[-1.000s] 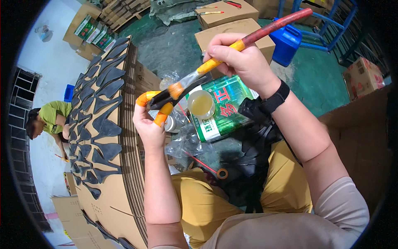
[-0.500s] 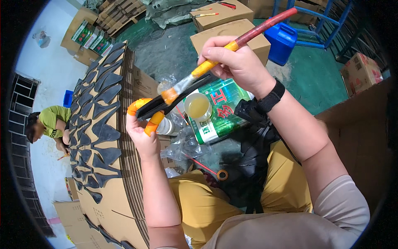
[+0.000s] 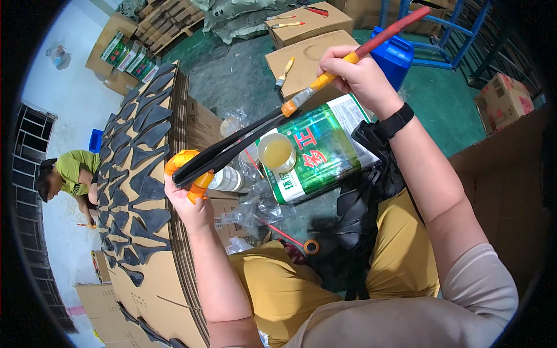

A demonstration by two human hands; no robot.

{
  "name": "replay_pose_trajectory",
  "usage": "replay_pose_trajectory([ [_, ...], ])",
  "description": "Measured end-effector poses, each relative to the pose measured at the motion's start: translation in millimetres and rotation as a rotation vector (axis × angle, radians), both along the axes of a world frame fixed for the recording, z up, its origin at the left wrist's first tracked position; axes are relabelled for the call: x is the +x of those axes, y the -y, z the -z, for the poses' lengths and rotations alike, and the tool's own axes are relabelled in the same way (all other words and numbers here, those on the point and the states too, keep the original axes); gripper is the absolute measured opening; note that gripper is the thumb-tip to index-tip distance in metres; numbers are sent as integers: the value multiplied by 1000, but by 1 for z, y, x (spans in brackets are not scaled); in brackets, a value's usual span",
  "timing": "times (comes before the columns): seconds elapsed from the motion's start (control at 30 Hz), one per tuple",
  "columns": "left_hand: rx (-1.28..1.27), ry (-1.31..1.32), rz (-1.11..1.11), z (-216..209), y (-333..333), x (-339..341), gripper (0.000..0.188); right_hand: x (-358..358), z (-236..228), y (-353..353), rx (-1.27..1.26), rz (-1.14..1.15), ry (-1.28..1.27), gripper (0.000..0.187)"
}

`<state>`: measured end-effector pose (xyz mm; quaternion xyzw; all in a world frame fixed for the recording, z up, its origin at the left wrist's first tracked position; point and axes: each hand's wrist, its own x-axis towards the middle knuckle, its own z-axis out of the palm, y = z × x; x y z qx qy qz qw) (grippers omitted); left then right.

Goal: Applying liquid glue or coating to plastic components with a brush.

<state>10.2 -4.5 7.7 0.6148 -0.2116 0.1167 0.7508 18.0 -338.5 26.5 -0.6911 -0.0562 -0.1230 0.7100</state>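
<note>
My left hand [image 3: 190, 203], with orange coverings on its thumb and a finger, pinches one end of a long, folded black strip [image 3: 232, 141]. The strip slants up to the right, its two layers lying close together. My right hand [image 3: 368, 78] grips a paintbrush [image 3: 320, 82] with a red and yellow handle. The brush's bristle end rests at the strip's far end; the strip partly hides the tip. Below the strip, a cup of yellowish liquid [image 3: 277, 152] stands on a green and white metal can [image 3: 325, 139].
A stack of cardboard sheets [image 3: 184, 191] with many black shaped pieces [image 3: 152, 188] stands at left. Another brush [image 3: 285, 72] lies on a carton [image 3: 313, 53]. A blue jug [image 3: 394, 58] stands behind my right hand. A person in green [image 3: 75, 168] crouches far left.
My right hand and the brush have moved up and right, from near my left hand to the strip's far end. My left hand has shifted slightly left, and more of the strip shows.
</note>
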Motion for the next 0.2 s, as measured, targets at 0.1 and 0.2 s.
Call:
replay_pose_trajectory([
  [0.1, 2, 22, 24, -1, -2, -1, 40, -8, -14, -15, 140, -73, 32, 17],
  [0.2, 39, 85, 41, 3, -6, 2, 44, -7, -16, -32, 191, -248, 94, 19],
])
